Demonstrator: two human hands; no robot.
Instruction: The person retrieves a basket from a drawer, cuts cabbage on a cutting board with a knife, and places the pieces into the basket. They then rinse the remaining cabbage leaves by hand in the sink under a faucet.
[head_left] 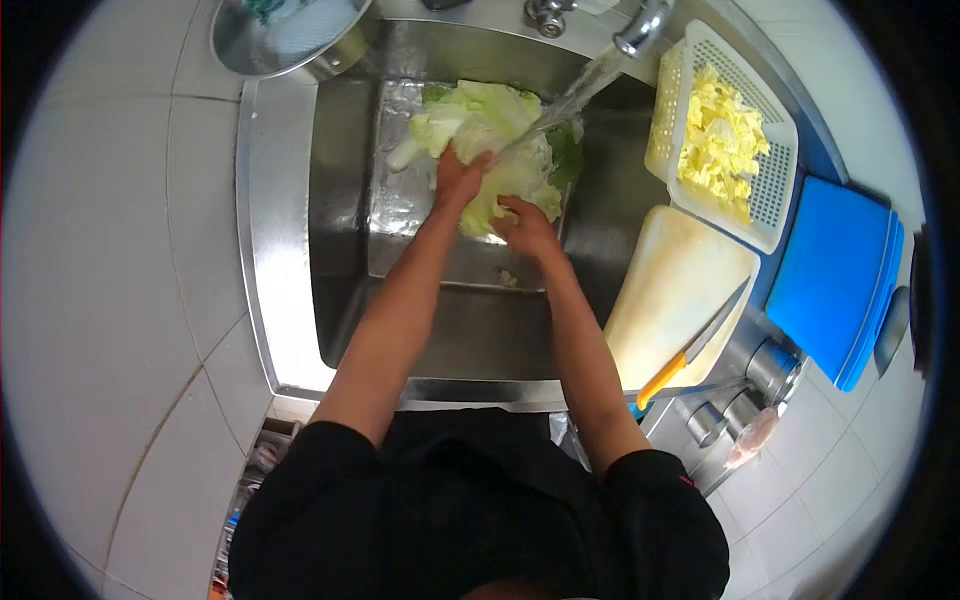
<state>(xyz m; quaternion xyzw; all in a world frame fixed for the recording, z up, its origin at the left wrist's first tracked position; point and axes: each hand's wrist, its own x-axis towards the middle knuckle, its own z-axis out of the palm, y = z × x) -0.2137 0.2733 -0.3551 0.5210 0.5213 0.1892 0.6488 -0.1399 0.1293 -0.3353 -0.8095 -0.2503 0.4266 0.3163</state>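
Observation:
Pale green lettuce leaves (pixel 490 105) lie in the steel sink (pixel 460 325), with a darker green leaf (pixel 567 155) at their right. Water from the faucet (pixel 640 32) falls across them. My left hand (pixel 460 180) is closed on the leaves from the left, close to where the stream lands; some of its fingertips are hidden. Lower and to the right, my right hand (pixel 527 230) has its fingers curled at the near edge of the leaves, gripping them. A small leaf scrap (pixel 508 278) sits on the wet metal below the hands.
Right of the sink, a white perforated basket (pixel 665 125) holds yellow-green leaf pieces (pixel 722 140). Near it lies a cutting board (pixel 655 280) with an orange-handled knife (pixel 690 350) on it. A blue board (pixel 830 270) stands farther right. A metal pot (pixel 335 62) is at upper left.

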